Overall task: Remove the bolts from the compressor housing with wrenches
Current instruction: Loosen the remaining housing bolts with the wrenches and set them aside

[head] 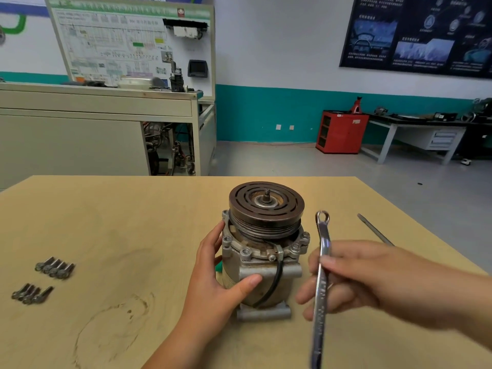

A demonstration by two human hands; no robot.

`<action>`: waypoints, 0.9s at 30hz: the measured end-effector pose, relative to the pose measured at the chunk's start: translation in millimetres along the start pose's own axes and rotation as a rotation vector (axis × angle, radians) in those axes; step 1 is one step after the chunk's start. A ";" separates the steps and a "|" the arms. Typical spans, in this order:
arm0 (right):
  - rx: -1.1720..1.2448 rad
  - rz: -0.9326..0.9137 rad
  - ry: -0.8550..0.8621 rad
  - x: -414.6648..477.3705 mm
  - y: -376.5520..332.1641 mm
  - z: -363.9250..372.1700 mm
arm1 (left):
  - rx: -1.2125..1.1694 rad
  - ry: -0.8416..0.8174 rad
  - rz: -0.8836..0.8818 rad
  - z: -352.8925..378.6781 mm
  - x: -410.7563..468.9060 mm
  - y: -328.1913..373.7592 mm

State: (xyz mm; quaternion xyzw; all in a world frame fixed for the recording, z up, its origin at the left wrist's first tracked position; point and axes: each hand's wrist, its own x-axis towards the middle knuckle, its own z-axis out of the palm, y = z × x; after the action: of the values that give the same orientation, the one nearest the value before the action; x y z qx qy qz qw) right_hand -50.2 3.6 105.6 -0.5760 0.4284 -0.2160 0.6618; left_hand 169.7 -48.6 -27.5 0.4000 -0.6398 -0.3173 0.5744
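The grey compressor [262, 265] stands upright on the wooden table [133, 222], its dark pulley [266, 206] on top. Bolt heads [245, 253] ring the flange below the pulley. My left hand [213, 272] wraps the housing's left side, thumb across the front. My right hand [354, 278] holds a silver ring wrench [322, 275] just right of the compressor, its ring end pointing up and away, clear of the bolts. Two groups of loose bolts lie at the left: several in one [55, 268], several in the other [31, 293].
A thin metal rod [375, 229] lies on the table to the right, behind my right hand. Beyond the table stand a training bench with a wiring board [127, 43], a red cabinet [342, 131] and a workbench [426, 129].
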 end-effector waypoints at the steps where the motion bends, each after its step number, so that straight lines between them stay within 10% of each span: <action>1: 0.118 -0.008 0.064 0.6 4.8 12.9 | 0.007 -0.002 -0.003 0.0 0.1 0.5; 7: 0.445 -0.033 0.202 2.3 1.7 45.7 | 0.009 -0.003 -0.011 0.3 0.3 1.2; 17: 0.223 0.077 0.199 8.4 -6.7 34.0 | 0.017 -0.014 0.005 -0.1 0.4 1.9; 27: -1.019 0.141 0.211 14.7 -41.6 -52.2 | 0.017 -0.013 0.000 -0.5 1.6 -1.3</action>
State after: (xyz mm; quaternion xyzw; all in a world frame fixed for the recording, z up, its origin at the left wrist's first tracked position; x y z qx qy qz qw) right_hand -76.2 -48.1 141.9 -0.7696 0.5813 0.0080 0.2640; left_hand 170.4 -50.6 -27.8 0.4029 -0.6463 -0.3144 0.5667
